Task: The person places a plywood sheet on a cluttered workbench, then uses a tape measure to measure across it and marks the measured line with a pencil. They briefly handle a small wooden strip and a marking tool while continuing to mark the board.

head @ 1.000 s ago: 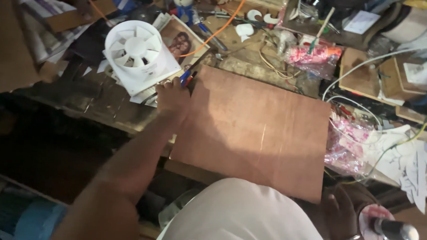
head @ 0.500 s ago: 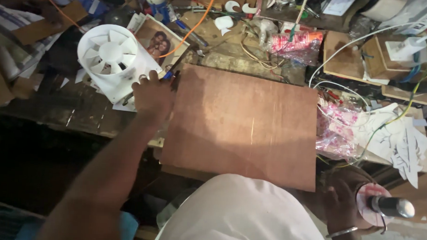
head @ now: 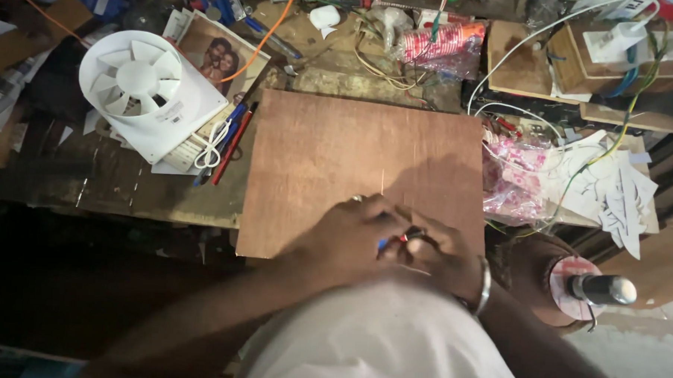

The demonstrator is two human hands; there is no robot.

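My left hand [head: 346, 228] and my right hand [head: 442, 254] meet over the near edge of a brown plywood board [head: 353, 152] that lies flat on the workbench. Their fingertips pinch a small pen-like thing [head: 393, 241], of which only a blue bit and a red bit show. A metal bangle circles my right wrist. My light shirt hides the lower parts of both arms.
A white exhaust fan [head: 142, 85] with a coiled white cord lies left of the board, with pens [head: 230, 142] and a printed photo [head: 222, 54] beside it. Pink plastic bags [head: 512, 180], wires and white paper cut-outs [head: 620, 191] crowd the right. A round stand with a metal rod [head: 598, 289] sits lower right.
My left hand has come back from the pens beside the fan to the board's near edge. My right hand has risen to meet it, and both now pinch the small pen-like thing.
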